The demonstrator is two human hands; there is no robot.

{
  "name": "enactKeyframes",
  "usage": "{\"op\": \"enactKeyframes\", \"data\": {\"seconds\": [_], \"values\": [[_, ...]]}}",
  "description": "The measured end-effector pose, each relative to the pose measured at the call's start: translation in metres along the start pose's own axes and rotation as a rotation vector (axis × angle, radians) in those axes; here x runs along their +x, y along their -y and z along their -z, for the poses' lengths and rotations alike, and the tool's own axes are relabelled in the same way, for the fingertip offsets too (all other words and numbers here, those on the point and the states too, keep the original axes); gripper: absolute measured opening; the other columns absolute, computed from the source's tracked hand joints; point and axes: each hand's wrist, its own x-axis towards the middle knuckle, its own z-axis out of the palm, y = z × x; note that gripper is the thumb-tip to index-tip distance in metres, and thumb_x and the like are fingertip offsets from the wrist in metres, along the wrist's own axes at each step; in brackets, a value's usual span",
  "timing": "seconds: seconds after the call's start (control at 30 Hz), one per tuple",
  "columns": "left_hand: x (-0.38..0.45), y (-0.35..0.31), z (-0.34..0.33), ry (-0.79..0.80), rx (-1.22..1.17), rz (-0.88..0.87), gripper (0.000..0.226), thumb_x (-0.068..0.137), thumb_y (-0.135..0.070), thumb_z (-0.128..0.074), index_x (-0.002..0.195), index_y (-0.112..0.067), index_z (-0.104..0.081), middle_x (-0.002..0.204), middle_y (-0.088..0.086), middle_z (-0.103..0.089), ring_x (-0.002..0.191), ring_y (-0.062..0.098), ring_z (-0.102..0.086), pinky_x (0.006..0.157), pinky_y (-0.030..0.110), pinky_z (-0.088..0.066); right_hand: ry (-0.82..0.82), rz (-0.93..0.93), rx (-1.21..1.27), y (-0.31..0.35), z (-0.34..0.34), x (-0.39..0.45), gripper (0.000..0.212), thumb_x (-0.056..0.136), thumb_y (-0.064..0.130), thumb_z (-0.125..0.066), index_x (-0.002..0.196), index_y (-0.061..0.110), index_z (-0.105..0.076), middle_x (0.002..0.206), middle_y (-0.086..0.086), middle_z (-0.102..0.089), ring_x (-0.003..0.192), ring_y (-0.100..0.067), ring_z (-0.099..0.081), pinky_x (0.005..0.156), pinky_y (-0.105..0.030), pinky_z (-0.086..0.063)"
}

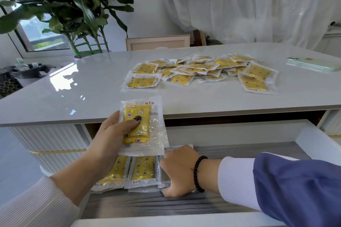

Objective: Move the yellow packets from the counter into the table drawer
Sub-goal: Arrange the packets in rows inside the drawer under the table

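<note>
My left hand grips a small stack of yellow packets in clear wrappers, held upright above the left end of the open table drawer. Inside the drawer, yellow packets lie in a row on the grey wood-grain floor. My right hand rests palm-down on a packet at the right end of that row, mostly hiding it. A loose pile of many yellow packets lies on the glossy white counter further back.
A pale green phone lies at the counter's right. A large leafy plant stands behind the left end, white curtains behind. The drawer's white front wall runs along the bottom edge.
</note>
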Motion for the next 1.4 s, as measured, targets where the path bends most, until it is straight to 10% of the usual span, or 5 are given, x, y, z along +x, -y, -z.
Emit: {"op": "enactKeyframes", "data": {"seconds": [0.37,0.57,0.8,1.1,1.4], "values": [[0.001,0.004,0.002,0.053,0.08,-0.035,0.016,0.092,-0.009,-0.053,0.106,-0.011,-0.062,0.081,0.008,-0.072,0.067,0.022,-0.069,0.065,0.037,-0.053,0.102,-0.18,0.279,-0.008,0.012,-0.009,0.047,0.076,0.062,-0.058,0.071,0.015,-0.059,0.068,0.003,-0.061,0.058,-0.013,-0.052,0.058,-0.027,-0.048],[-0.006,0.004,0.0,0.198,0.157,-0.055,0.021,0.092,-0.005,-0.052,0.112,-0.01,-0.057,0.092,0.013,-0.074,0.075,0.025,-0.072,0.064,0.032,-0.059,0.06,-0.44,0.944,-0.026,0.034,-0.032,0.004,0.086,0.018,-0.061,0.086,0.019,-0.064,0.079,0.005,-0.063,0.071,-0.009,-0.059,0.07,-0.025,-0.054],[-0.015,0.014,-0.019,0.327,0.256,-0.078,0.025,0.093,-0.017,-0.058,0.118,-0.021,-0.054,0.105,0.004,-0.073,0.097,0.024,-0.07,0.089,0.043,-0.054,-0.177,-0.503,1.853,-0.029,0.061,-0.068,0.022,0.079,0.012,-0.05,0.094,0.006,-0.065,0.083,-0.014,-0.069,0.067,-0.023,-0.065,0.059,-0.03,-0.051],[-0.002,0.034,-0.065,0.414,0.521,0.013,0.044,0.082,-0.057,-0.051,0.114,-0.027,-0.055,0.107,-0.001,-0.07,0.098,0.019,-0.066,0.091,0.042,-0.051,-0.292,-0.755,1.609,-0.052,0.044,-0.083,0.026,0.082,0.007,-0.071,0.106,0.014,-0.064,0.099,-0.003,-0.075,0.094,-0.022,-0.07,0.084,-0.041,-0.055],[0.012,0.044,-0.049,0.445,0.824,0.08,0.01,0.089,-0.014,-0.059,0.095,-0.021,-0.062,0.087,0.0,-0.069,0.063,0.004,-0.057,0.055,0.016,-0.043,0.003,-0.995,1.263,-0.095,0.004,-0.103,0.027,0.08,0.006,-0.072,0.105,0.008,-0.064,0.104,-0.007,-0.071,0.096,-0.022,-0.068,0.09,-0.038,-0.054]]}}
